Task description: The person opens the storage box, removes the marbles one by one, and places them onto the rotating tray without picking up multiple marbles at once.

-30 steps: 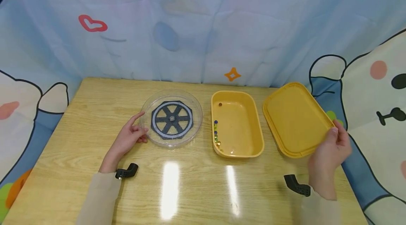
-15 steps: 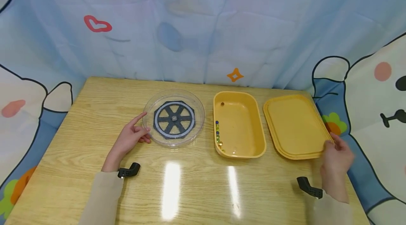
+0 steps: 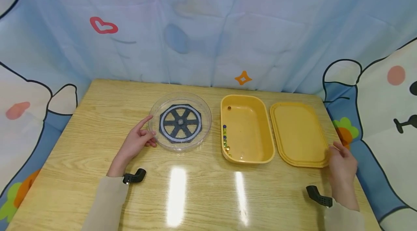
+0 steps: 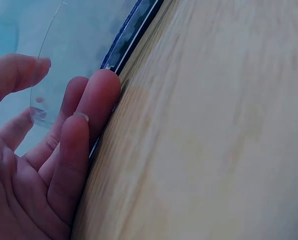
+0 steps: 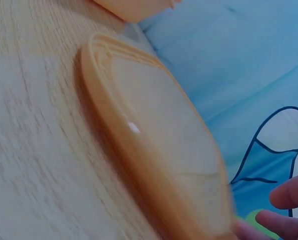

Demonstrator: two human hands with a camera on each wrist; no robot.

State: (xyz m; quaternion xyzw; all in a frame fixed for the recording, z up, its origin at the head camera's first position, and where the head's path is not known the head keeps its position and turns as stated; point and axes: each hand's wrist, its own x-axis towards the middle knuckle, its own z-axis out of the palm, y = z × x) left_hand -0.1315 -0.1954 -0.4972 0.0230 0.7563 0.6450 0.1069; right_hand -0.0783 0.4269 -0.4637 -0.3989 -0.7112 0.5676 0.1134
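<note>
A round clear plastic dish (image 3: 207, 129) stands on the table over a dark, spoked wheel-shaped pattern. My left hand (image 3: 138, 140) rests at its left side, index fingertip and thumb touching the rim; in the left wrist view the other fingers (image 4: 101, 90) bend loosely by the tabletop. A yellow tub (image 3: 249, 133) stands to the right of the dish, with several small coloured beads (image 3: 224, 137) along its left wall. Further right, the yellow lid (image 3: 299, 133) lies on the table. My right hand (image 3: 342, 164) is at its near right corner, with fingers (image 5: 288, 195) spread apart.
The wooden table (image 3: 208, 194) ends at a patterned blue curtain (image 3: 208, 35) behind and at both sides. A lone brown bead (image 3: 229, 108) sits near the tub's far left corner. Each wrist wears a black camera mount (image 3: 135, 176).
The lid has come down from a tilted, raised position to the table as my right hand lowered it and loosened its hold. My left hand stays at the dish; the whole view shifts slightly.
</note>
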